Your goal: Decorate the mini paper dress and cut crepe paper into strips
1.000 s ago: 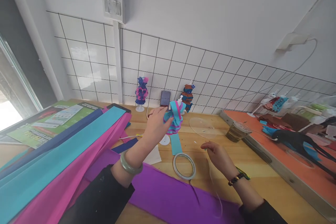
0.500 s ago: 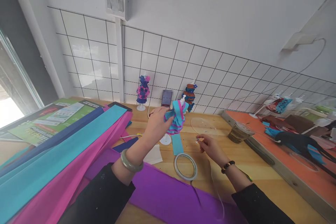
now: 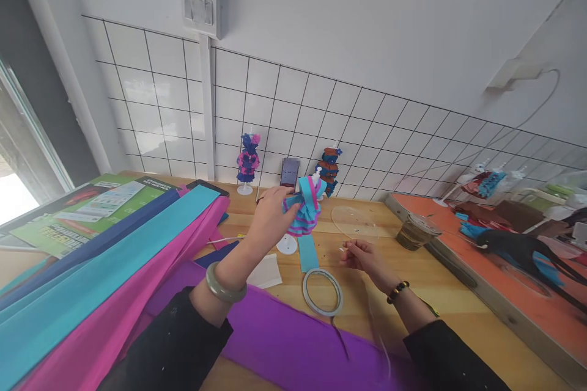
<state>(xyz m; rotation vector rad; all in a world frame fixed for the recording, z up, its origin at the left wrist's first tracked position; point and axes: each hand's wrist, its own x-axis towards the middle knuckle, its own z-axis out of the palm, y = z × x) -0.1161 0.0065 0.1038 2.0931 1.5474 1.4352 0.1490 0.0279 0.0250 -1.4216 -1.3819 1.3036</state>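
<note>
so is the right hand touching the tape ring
Apart. The head view shows the right hand up and to the right of the tape ring, with bare table between them.

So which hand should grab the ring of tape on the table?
Probably the right hand. It hovers just beside the tape ring and pinches only something tiny. The left hand is busy gripping the little doll in the blue and pink paper dress.

phone [image 3: 289, 173] screen: digits, unreadable | green box [image 3: 87, 208]: print too blurred
</note>
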